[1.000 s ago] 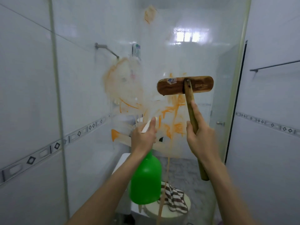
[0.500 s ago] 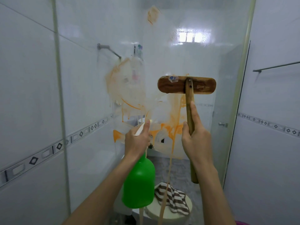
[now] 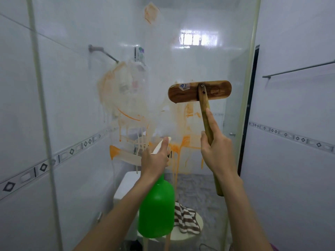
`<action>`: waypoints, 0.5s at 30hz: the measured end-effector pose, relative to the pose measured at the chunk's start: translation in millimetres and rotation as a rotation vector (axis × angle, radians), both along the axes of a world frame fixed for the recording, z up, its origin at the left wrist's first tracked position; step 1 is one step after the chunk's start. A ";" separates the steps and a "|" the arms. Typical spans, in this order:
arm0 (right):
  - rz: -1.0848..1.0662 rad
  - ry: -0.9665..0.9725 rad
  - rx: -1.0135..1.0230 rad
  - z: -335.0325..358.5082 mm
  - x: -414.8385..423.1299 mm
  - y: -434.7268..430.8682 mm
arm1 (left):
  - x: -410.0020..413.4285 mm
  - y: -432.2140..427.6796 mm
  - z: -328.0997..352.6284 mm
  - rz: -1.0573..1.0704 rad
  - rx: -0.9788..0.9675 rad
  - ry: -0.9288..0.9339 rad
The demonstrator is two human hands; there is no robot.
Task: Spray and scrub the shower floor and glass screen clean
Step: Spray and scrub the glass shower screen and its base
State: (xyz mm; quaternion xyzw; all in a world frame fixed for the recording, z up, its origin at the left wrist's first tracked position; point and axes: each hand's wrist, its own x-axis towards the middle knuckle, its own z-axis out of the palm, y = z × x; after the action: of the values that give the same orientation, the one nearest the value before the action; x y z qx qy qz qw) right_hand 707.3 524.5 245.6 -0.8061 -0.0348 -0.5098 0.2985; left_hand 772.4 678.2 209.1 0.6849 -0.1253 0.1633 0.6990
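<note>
Mid-spray on the glass screen [image 3: 181, 60]: left hand [image 3: 154, 158] squeezes the green spray bottle [image 3: 155, 211], right hand [image 3: 215, 151] clenches the wooden brush [image 3: 199, 91] at 1 o'clock, which should next scrub the orange stains [image 3: 184, 142]

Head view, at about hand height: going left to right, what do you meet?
Glass screen's left frame strip → left hand on the green spray bottle → right hand on the wooden brush handle → wall rail at far right.
</note>
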 end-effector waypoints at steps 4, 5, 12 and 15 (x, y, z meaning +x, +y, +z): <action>-0.015 0.006 -0.004 -0.5 -6.9 -13.6 | -1.4 -12.4 -3.1 -0.027 0.066 -0.056; -0.024 0.003 -0.005 -0.6 -7.8 -16.4 | -3.2 -15.1 -3.8 -0.036 0.069 -0.062; -0.020 0.011 -0.007 -4.0 -8.2 -20.0 | -5.2 -29.3 -14.8 -0.118 0.007 -0.030; -0.003 0.027 -0.013 -6.5 -5.6 -16.2 | -8.8 -30.5 -18.3 -0.118 -0.018 -0.065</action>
State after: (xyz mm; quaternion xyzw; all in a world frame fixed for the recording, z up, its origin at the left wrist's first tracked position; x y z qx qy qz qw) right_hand 701.7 508.3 239.2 -0.8149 -0.0328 -0.4990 0.2930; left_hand 763.6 647.7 190.8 0.6644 -0.1867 0.1450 0.7090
